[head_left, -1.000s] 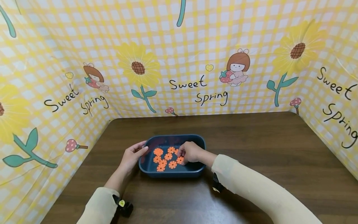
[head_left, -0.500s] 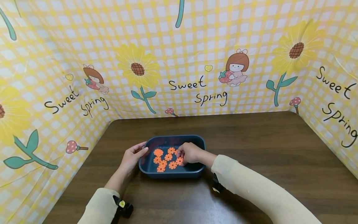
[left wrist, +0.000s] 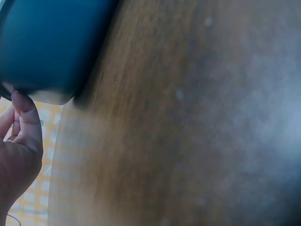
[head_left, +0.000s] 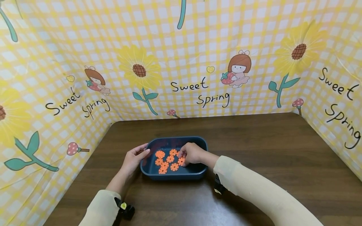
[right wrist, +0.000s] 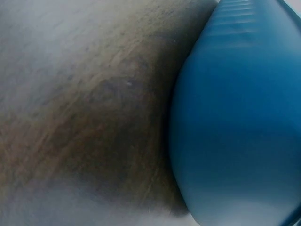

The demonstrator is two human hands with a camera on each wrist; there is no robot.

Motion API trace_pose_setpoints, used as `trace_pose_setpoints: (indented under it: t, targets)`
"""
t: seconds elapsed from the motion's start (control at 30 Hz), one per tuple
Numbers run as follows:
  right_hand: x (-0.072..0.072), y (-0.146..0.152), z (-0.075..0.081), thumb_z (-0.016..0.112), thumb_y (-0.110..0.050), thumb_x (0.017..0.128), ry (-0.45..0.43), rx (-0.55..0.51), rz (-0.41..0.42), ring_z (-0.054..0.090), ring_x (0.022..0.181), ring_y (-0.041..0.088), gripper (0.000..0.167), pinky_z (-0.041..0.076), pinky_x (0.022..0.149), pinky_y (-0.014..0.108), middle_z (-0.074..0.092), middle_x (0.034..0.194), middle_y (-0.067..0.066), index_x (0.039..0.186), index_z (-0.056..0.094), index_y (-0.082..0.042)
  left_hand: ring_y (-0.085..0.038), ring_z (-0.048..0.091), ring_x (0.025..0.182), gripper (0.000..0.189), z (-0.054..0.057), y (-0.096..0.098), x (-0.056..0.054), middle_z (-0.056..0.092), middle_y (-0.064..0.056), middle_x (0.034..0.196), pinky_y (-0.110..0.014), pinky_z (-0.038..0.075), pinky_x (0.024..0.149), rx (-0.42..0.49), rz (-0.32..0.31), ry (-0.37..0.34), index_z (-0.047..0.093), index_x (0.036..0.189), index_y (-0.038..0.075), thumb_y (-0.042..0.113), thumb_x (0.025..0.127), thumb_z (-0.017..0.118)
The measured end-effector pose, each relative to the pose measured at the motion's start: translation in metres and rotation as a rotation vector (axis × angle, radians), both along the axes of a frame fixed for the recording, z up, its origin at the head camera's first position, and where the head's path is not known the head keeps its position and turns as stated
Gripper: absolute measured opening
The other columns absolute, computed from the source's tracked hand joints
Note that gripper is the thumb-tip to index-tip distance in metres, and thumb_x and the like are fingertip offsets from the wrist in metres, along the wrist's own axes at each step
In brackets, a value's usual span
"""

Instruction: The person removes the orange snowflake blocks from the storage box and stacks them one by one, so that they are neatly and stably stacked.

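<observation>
A dark blue plastic bin (head_left: pixel 173 176) stands on the table in the head view. Several flat orange flower-shaped discs (head_left: pixel 174 167) with notched edges lie on its floor, toward the left. My left hand (head_left: pixel 133 160) grips the bin's left end, thumb at the rim; the left wrist view shows the thumb (left wrist: pixel 26 108) against the blue wall. Inside the bin, my right hand (head_left: pixel 193 153) has its fingers curled down at one orange disc (head_left: pixel 181 161) and pinches its right edge. The fingers partly cover that disc and another behind it. Only the bin's outer wall (right wrist: pixel 235 117) shows in the right wrist view.
The dark wood table (head_left: pixel 254 141) extends around the bin on all sides. A yellow checked cloth (head_left: pixel 186 56) with printed flowers rises behind the table and along both sides. A small black device (head_left: pixel 127 211) is strapped at the left wrist, another (head_left: pixel 219 185) at the right.
The right hand's fingers and the disc at them have shifted very slightly left within the bin. The left hand and the bin have stayed in place.
</observation>
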State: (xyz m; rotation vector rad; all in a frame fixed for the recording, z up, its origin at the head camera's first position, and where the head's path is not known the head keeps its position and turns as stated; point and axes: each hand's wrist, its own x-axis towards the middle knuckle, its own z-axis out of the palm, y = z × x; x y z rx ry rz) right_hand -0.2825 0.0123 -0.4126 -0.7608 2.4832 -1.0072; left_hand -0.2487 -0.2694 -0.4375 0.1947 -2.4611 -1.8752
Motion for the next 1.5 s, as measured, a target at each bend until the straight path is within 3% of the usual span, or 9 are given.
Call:
trace_pose_setpoints:
  t: [0.43, 0.77, 1.1, 1.3, 1.5]
  targets:
    - [0.002, 0.0, 0.003, 0.074, 0.009, 0.079, -0.291, -0.219, -0.048, 0.066, 0.069, 0.019, 0.019, 0.057, 0.066, 0.036, 0.065, 0.074, 0.01, 0.096, 0.07, 0.0, -0.013, 0.056, 0.095, 0.052, 0.0, 0.0, 0.001, 0.058, -0.005, 0.107, -0.026, 0.053, 0.08, 0.002, -0.007, -0.024, 0.059, 0.135, 0.006, 0.031, 0.091, 0.07]
    - [-0.001, -0.001, 0.003, 0.075, 0.005, 0.08, -0.339, -0.308, -0.127, 0.068, 0.074, 0.02, 0.02, 0.057, 0.066, 0.036, 0.064, 0.079, 0.012, 0.098, 0.069, -0.002, -0.01, 0.06, 0.094, 0.049, -0.001, 0.001, 0.001, 0.059, -0.004, 0.105, -0.026, 0.053, 0.078, 0.014, -0.01, -0.018, 0.058, 0.134, 0.005, 0.026, 0.091, 0.07]
    - [-0.002, 0.008, 0.016, 0.073, 0.004, 0.083, -0.341, -0.422, -0.084, 0.069, 0.088, 0.031, 0.024, 0.057, 0.075, 0.043, 0.066, 0.085, 0.014, 0.107, 0.068, 0.004, -0.007, 0.064, 0.092, 0.055, 0.0, 0.0, 0.0, 0.06, -0.003, 0.102, -0.026, 0.053, 0.079, 0.046, -0.015, -0.007, 0.058, 0.134, 0.004, 0.03, 0.088, 0.073]
    - [-0.004, 0.015, 0.018, 0.072, 0.005, 0.084, -0.364, -0.471, -0.085, 0.069, 0.084, 0.027, 0.025, 0.055, 0.078, 0.045, 0.067, 0.088, 0.015, 0.109, 0.068, 0.003, -0.007, 0.065, 0.091, 0.055, 0.0, 0.0, 0.0, 0.059, -0.003, 0.102, -0.026, 0.054, 0.079, 0.048, -0.016, -0.008, 0.058, 0.135, 0.004, 0.03, 0.088, 0.073]
    - [-0.004, 0.026, 0.023, 0.071, 0.004, 0.085, -0.355, -0.507, -0.095, 0.068, 0.088, 0.032, 0.027, 0.055, 0.08, 0.044, 0.065, 0.091, 0.015, 0.112, 0.067, 0.005, -0.008, 0.065, 0.09, 0.055, -0.001, -0.001, 0.0, 0.059, -0.003, 0.102, -0.026, 0.054, 0.078, 0.044, -0.017, -0.008, 0.058, 0.134, 0.004, 0.03, 0.088, 0.073]
